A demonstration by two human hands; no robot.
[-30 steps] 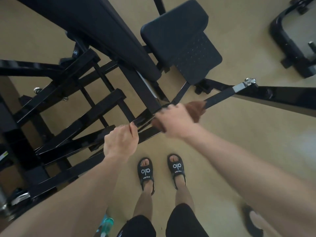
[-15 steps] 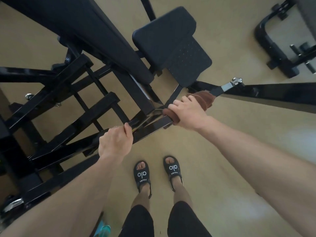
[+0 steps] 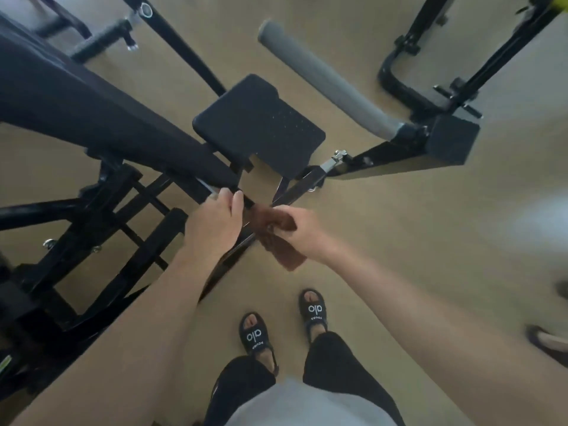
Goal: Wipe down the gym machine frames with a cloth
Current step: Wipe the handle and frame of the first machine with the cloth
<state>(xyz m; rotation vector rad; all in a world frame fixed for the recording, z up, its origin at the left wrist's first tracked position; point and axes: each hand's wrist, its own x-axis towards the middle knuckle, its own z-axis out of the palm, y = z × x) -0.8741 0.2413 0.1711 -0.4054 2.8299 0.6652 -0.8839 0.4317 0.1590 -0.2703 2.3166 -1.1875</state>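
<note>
The black gym machine frame (image 3: 101, 222) fills the left half of the head view, with a long back pad (image 3: 92, 118) and a square seat pad (image 3: 261, 127). My left hand (image 3: 215, 222) grips a frame bar just below the seat, fingers curled over it. Close to its right, my right hand (image 3: 296, 227) holds a brown cloth (image 3: 282, 250) bunched against the same bar; part of the cloth hangs down below the hand.
A black arm (image 3: 384, 155) with a grey foam roller (image 3: 325, 78) reaches out to the right of the seat. Another black machine base (image 3: 408, 84) stands at the top right. My sandalled feet (image 3: 282, 324) are on the tan floor.
My left hand has moved up the bar toward the seat. My right hand has drawn the cloth back down the bar, close to the left hand. The camera has tilted up, showing the foam roller.
</note>
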